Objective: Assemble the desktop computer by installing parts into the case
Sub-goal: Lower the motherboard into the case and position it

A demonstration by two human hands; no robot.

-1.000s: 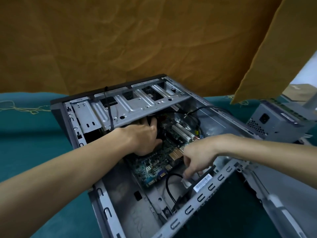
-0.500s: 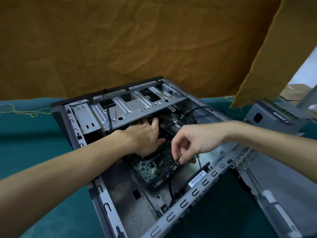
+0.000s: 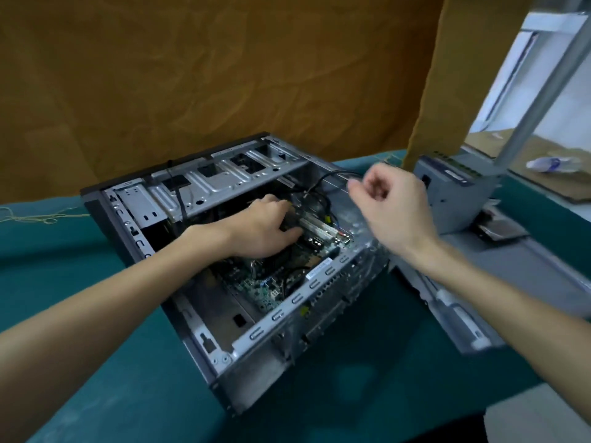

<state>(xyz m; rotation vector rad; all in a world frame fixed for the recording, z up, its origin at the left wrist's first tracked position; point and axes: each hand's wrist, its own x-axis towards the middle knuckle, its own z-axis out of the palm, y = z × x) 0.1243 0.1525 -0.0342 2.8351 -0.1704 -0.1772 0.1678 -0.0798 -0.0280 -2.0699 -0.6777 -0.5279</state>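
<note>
- Teal cloth (image 3: 80,314) covers the table – open computer case (image 3: 256,334) lies on its side at frame centre, open face up.
- Left hand (image 3: 259,231) reaches into the case from the lower left, palm down, fingers curled over a dark part near the middle of the case; grip looks closed on it, but what the part is cannot be told.
- Green circuit board (image 3: 256,286) sits flat on the case floor, just below and right of the left hand.
- Silver slot cards (image 3: 316,227) stand beside the left fingertips.
- Black cable (image 3: 335,175) arcs over the upper right corner of the case.
- Right hand (image 3: 393,206) is raised above the right edge of the case, blurred, fingers loosely curled with thumb and forefinger near each other – cannot tell whether it pinches anything.
- Metal drive bracket (image 3: 224,180) spans the top of the case, upper centre of frame.
- Grey power supply box (image 3: 457,199) stands on the cloth at right, well apart from the case, behind the right hand.
- Grey side panel (image 3: 511,276) lies flat at right, just beside the case.
- Brown fabric backdrop (image 3: 208,75) fills the upper frame.
</note>
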